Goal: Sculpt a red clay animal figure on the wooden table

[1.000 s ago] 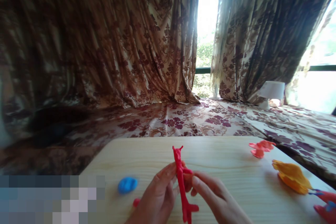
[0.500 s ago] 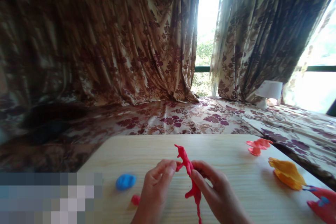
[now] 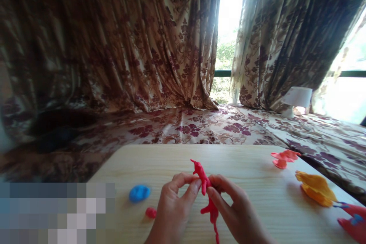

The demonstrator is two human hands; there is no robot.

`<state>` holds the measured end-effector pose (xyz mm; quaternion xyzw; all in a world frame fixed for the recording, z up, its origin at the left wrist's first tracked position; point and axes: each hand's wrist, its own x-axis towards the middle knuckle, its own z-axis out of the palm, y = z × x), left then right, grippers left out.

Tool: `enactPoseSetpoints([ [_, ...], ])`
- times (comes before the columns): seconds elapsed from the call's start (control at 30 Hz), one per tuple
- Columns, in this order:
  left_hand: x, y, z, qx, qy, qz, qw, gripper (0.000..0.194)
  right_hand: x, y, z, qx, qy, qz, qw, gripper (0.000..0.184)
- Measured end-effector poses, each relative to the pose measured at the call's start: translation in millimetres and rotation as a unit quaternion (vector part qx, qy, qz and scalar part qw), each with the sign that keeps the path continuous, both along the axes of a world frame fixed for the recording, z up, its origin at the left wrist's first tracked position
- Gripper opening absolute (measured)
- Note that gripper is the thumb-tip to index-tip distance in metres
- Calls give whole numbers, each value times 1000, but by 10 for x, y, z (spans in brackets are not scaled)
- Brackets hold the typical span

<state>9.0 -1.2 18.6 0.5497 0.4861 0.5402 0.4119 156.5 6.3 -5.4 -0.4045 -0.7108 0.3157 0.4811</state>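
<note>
Between my two hands hangs a red modelling-clay animal figure [image 3: 212, 210], long-bodied, with a pointed head at the top, stubby legs and a thin tail trailing down. My left hand [image 3: 178, 196] pinches it near a front leg, thumb and forefinger closed. My right hand [image 3: 230, 202] grips its middle from the other side between thumb and fingers. Some of its body is hidden behind the fingertips. A small red clay lump [image 3: 151, 212] and a flattened blue clay piece [image 3: 139, 193] lie on the table left of my left hand.
On the pale wooden table [image 3: 171, 156], at the right, are a coral clay piece [image 3: 284, 158], a yellow clay shape [image 3: 316, 188] and a red-and-blue clay piece [image 3: 353, 219]. Beyond lie patterned cloth [image 3: 191, 129], a white lamp [image 3: 299, 97] and curtains [image 3: 160, 45].
My left thumb and forefinger have moved right, closer in against the figure's body, covering the front leg. My right hand keeps its hold. The view has shifted slightly.
</note>
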Motion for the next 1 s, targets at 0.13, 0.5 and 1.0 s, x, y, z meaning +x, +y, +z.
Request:
enactPoseSetpoints([
  [0.13,-15,-12,18,28,22,-6,999,19,-14,5,-2,-4,1,8,1000,17],
  [0.5,25,-40,14,34,82,29,996,32,79,80,-68,142,-31,-90,985,3],
  [1.0,54,-81,-11,71,122,16,990,22,21,20,-81,144,-74,-50,986,5],
])
